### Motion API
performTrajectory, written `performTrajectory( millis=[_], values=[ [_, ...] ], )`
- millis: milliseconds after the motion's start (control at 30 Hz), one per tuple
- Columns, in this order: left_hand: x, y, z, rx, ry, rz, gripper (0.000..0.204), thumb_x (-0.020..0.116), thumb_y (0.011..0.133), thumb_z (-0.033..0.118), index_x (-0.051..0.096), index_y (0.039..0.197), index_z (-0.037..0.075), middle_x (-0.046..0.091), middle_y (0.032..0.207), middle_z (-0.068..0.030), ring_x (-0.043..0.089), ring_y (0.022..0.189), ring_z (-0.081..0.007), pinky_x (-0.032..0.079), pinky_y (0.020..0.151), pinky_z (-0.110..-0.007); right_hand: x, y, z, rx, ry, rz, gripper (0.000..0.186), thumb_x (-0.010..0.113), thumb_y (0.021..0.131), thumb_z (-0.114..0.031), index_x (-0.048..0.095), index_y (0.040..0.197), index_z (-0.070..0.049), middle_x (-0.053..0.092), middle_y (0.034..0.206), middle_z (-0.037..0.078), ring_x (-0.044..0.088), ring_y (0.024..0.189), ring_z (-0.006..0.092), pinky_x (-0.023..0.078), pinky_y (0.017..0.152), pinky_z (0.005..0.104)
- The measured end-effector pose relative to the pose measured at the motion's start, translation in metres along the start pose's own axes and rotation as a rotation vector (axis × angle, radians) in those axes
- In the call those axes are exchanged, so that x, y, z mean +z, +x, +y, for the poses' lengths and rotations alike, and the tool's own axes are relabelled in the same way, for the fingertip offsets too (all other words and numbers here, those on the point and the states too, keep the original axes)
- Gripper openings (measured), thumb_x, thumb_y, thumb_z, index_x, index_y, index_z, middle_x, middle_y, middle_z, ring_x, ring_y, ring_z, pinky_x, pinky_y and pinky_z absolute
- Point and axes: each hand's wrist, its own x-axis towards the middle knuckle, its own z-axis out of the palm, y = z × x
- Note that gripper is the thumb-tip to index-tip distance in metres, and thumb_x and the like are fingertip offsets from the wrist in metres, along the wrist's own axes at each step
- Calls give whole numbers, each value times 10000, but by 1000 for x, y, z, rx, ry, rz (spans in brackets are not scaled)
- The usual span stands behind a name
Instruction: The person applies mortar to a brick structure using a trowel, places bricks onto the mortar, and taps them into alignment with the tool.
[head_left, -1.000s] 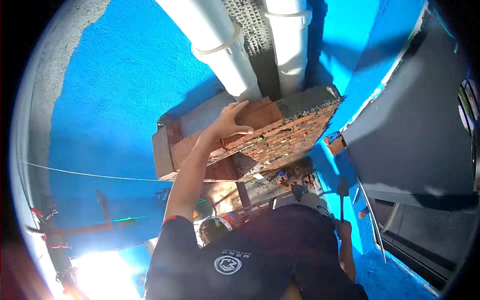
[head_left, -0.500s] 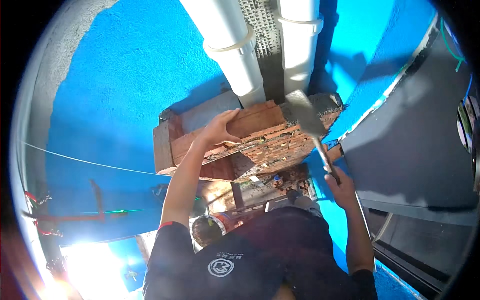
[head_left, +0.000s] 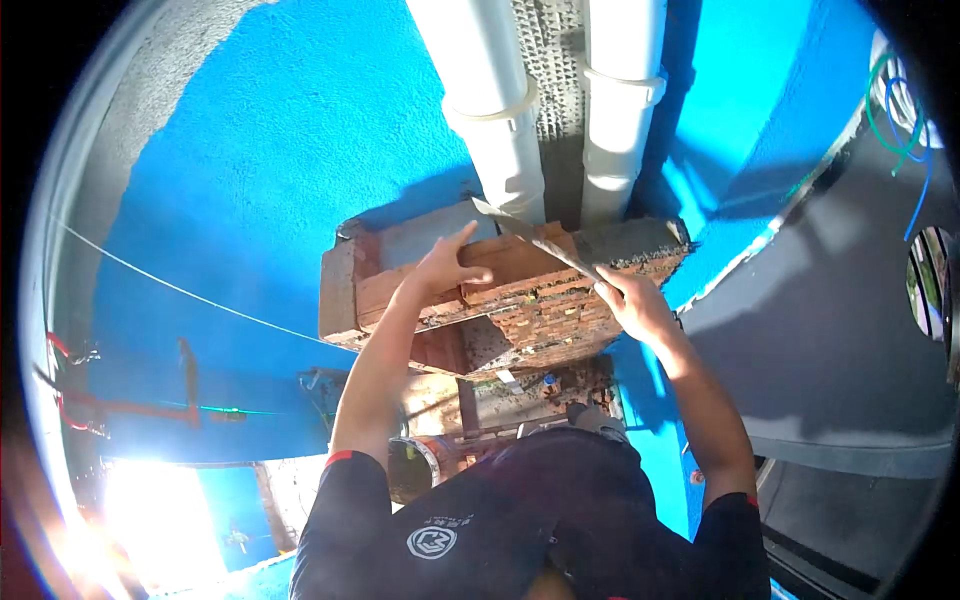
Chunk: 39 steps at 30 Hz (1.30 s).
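My right hand [head_left: 636,305] is wrapped round the handle of a trowel [head_left: 540,242]. The trowel's blade, seen nearly edge-on, points left across the top of a low brick wall [head_left: 555,315] and lies over a reddish brick [head_left: 520,252] on its top course. At that brick's left part is my left hand [head_left: 447,268], thumb and fingers apart and holding nothing. Whether its fingertips touch the brick cannot be made out. Grey mortar [head_left: 630,240] covers the wall's top at the right.
Two white pipes [head_left: 500,150] rise behind the wall, against a blue wall [head_left: 320,130]. A bucket [head_left: 415,468] stands below, near my left side. A thin white string [head_left: 190,288] runs across the left. Dark grey panelling [head_left: 800,320] lies right.
My right hand has moved up and left, swinging the trowel from the mortared right end to over the brick. The left hand stays by the brick. The view has shifted slightly.
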Motion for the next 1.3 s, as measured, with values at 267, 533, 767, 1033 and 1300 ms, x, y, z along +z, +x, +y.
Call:
performTrajectory(
  millis=[267,533,767,1033,1300],
  values=[
    [5,-17,-21,9,53,-32,921,760,745,398,295,1479,95,360,1500,-132,348,1379,-282,165,1159,-510,23,-2,4,-107,-9,80,368,562,938,-221,557,1302,-166,666,831,175,650,718,342,511,619,442],
    [5,-14,-14,-57,86,-36,860,775,740,342,354,1457,124,400,1476,-106,380,1357,-275,173,1165,-503,34,-11,15,-157,-13,74,422,582,919,-145,538,1336,-185,595,713,179,591,628,343,465,573,448],
    [5,-11,-15,-24,4,-52,862,786,730,281,350,1457,123,409,1468,-122,350,1375,-296,143,1176,-491,19,-11,14,-35,43,-81,379,562,940,-171,558,1319,-168,623,736,193,615,616,321,468,554,410],
    [6,-13,-15,-25,13,-16,869,820,681,266,403,1432,140,450,1444,-98,428,1297,-316,262,1141,-437,-12,15,14,16,161,-200,374,532,971,-239,537,1345,-216,634,760,178,603,598,244,455,566,361],
    [2,-6,-6,-82,4,-44,898,847,619,220,431,1412,158,480,1416,-92,463,1224,-351,365,1075,-432,-33,27,17,88,26,-416,376,496,988,-246,523,1358,-184,576,668,112,563,600,193,446,603,336]
  ],
)
